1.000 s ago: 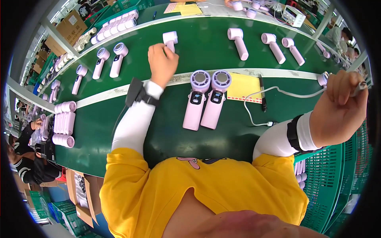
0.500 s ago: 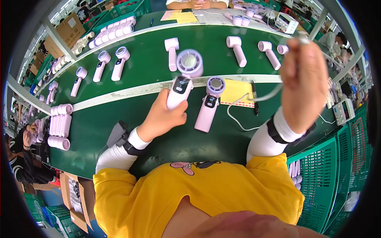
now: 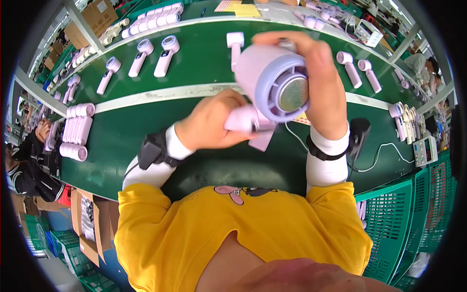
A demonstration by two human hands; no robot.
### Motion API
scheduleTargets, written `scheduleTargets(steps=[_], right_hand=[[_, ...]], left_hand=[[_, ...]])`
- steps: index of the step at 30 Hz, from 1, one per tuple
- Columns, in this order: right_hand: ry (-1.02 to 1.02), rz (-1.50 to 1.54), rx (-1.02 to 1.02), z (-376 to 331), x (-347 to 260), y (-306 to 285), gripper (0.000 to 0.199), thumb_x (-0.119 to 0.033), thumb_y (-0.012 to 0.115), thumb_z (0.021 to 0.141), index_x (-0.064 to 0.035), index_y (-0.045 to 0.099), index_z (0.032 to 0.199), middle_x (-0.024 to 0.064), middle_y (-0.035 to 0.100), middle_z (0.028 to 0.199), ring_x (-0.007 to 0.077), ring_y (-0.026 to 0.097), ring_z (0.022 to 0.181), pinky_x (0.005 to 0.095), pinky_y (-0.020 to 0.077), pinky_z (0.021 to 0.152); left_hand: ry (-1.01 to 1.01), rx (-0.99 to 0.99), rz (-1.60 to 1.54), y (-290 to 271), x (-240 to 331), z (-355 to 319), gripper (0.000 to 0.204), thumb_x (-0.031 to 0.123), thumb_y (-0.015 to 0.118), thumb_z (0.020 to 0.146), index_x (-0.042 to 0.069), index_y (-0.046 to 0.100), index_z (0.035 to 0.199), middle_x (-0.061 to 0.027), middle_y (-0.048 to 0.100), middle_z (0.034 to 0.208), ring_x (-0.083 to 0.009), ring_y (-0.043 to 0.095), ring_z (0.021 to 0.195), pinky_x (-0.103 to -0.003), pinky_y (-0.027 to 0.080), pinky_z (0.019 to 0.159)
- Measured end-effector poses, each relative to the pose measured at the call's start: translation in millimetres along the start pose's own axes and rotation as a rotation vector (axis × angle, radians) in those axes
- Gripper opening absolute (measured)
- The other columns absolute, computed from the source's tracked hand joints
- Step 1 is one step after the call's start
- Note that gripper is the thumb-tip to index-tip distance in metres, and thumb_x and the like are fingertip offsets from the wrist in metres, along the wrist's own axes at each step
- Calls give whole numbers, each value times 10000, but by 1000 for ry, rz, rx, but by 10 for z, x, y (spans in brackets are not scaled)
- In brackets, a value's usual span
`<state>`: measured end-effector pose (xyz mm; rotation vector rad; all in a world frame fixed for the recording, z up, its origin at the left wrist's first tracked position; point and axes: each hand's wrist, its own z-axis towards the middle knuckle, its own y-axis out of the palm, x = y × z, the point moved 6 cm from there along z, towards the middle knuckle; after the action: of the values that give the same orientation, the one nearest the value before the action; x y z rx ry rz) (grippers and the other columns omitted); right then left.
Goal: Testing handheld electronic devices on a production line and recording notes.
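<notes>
I hold a pale purple handheld fan up close, its round grille with a shiny centre disc facing me. My left hand grips its handle from the left. My right hand wraps over the top and right side of the round head. Both hands are raised above the green worktable. Part of another purple fan shows on the table just under the held one. My wrists wear white sleeves with black bands.
More purple fans lie on the far conveyor strip, such as a pair at the back left and others at the right. A stack of fans lies at the left edge. A cable and green crates are at the right.
My left hand reached to the belt, then lifted a fan from the table toward my face. My right hand came in from the far right and closed over the fan's head.
</notes>
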<state>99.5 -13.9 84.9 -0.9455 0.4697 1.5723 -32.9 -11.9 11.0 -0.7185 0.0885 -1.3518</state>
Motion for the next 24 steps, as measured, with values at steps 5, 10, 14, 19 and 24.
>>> scheduleTargets(steps=[5, 10, 14, 19, 24], right_hand=[[279, 180, -147, -49, 70, 168, 516, -405, 279, 916, 29, 513, 1066, 108, 581, 950, 139, 574, 843, 260, 446, 779], [-63, -77, 209, -113, -205, 1, 488, -379, 288, 922, 30, 524, 1046, 106, 580, 963, 143, 569, 857, 251, 447, 765], [-285, -145, 307, -118, -240, 35, 356, -323, 423, 901, -4, 561, 981, 25, 562, 814, 96, 511, 745, 225, 413, 679], [-71, 101, 197, -88, -179, 120, 405, -323, 337, 922, 18, 533, 1019, 80, 572, 933, 137, 520, 928, 238, 374, 835], [-18, -10, 236, -132, -277, -86, 358, -329, 401, 908, -12, 565, 932, 19, 520, 784, 84, 458, 737, 209, 367, 656]], left_hand=[[239, -144, -159, 79, 102, 171, 482, 239, 668, 713, -14, 430, 1048, -155, 551, 850, -306, 569, 714, -342, 463, 588], [-178, -190, -436, 123, -48, -49, 480, 220, 624, 761, 36, 401, 1145, -137, 552, 869, -225, 575, 695, -310, 461, 567], [-583, -328, -908, 42, 159, 2, 517, 217, 611, 770, 46, 356, 1185, -120, 550, 873, -166, 558, 672, -259, 446, 538], [-740, -74, -1475, -416, 456, 45, 669, 199, 660, 728, -18, 256, 1216, -145, 540, 900, -143, 537, 637, -220, 414, 501], [497, 883, -676, -1194, 1188, -269, 376, 124, 577, 758, 15, 398, 1070, -109, 541, 781, -164, 539, 704, -253, 416, 549]])
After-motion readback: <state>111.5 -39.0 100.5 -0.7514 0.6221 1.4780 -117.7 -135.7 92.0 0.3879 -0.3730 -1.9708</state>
